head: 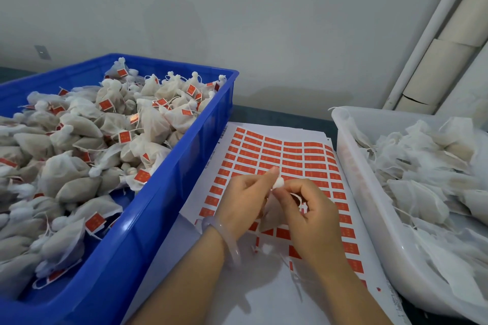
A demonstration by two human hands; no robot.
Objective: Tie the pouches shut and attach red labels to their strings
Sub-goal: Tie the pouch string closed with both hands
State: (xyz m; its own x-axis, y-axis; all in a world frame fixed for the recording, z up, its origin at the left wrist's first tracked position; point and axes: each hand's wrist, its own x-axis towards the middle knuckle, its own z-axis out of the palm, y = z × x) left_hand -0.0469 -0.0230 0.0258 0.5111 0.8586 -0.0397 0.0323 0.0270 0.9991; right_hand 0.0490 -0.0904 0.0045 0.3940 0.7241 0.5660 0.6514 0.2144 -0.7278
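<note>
Between my two hands I hold one white mesh pouch [269, 215]; its gathered white top [278, 182] sticks up above my fingers. My left hand [244, 200] pinches the pouch neck from the left. My right hand [309, 208] grips it from the right, with the white string [299, 199] looped over its fingers. Both hands hover over a sheet of red labels [293, 158] lying on the table. Most of the pouch body is hidden behind my hands.
A blue crate [169, 192] on the left holds several tied pouches with red labels. A white tray [367, 192] on the right holds several pouches without labels. Cardboard tubes [443, 60] lean on the wall at the back right.
</note>
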